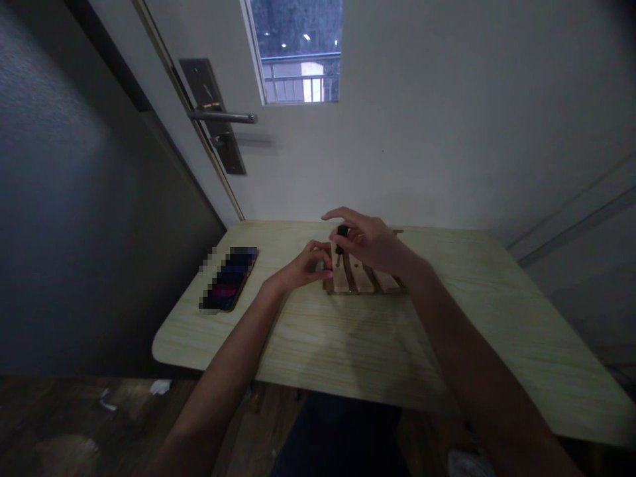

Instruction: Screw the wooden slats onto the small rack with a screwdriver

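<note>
My right hand [372, 245] grips a small black-handled screwdriver [342, 232] between thumb and fingers, with the index finger stretched out past it. The screwdriver stands nearly upright, its shaft pointing down at the leftmost pale wooden slat [340, 281]. Several such slats lie side by side on a darker brown base [375, 291], and a small dark hole shows in the middle slat [364, 281]. At the base's left side, my left hand [301, 266] pinches the edge of this wooden piece with curled fingers. My right hand hides the far part of it.
The wooden piece rests on a light wood-grain table [318, 338] with a rounded left corner. A phone [231, 281], partly pixelated, lies at the table's left. Behind stands a white door [437, 132] with a metal handle [223, 117] and a small window [301, 53].
</note>
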The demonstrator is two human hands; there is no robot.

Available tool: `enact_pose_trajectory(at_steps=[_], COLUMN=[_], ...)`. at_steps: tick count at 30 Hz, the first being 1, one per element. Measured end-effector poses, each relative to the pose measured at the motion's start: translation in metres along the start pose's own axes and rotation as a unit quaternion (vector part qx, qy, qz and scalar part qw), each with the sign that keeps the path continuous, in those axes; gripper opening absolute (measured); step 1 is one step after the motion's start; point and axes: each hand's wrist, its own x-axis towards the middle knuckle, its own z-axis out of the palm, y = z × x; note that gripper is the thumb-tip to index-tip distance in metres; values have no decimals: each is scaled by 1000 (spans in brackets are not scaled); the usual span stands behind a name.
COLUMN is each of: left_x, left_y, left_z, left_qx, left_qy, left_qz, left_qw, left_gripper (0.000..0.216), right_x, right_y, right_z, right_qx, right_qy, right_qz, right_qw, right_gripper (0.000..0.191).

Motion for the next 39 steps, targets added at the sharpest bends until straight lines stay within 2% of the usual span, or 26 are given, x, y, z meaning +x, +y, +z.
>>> enact_pose_trajectory(at_steps=[3,6,10,15,19,23,27,34,36,39], left_x=[0,0,-1,-1,0,1,0,-1,-1,-1], left_y=[-1,-1,-1,1,4,4,2,-2,-3,-2], left_z=[0,1,1,0,-1,-1,0,0,1,1], left_qx=[-1,-5,-5,2,6,4,4,3,4,5], left_qy=[0,4,9,5,5,3,4,9,10,9], left_qz=[6,15,19,14,12,7,9,12,10,3], left_qw=[1000,1000,1000,1000,1000,1000,1000,1000,1000,1000], left_gripper=[21,20,20,22,24,24,22,21,22,21], right_x=[-1,-1,1,3,3,2,2,0,0,1], right_y=[3,4,1,-2,1,3,1,4,3,0], right_z=[-8,-15,-17,-4,7,4,-7,-21,-21,-18], right_qx=[16,-14,-70,-129,-172,-87,-56,-4,-13,-28], right_qy=[-34,-43,-8,76,107,74,43,-12,-3,38], right_qz=[-20,-19,14,68,61,-1,-48,-4,4,21], right_qw=[999,999,997,986,977,993,996,1000,1000,999], right_gripper=[21,22,6,30,42,22,14,23,22,11])
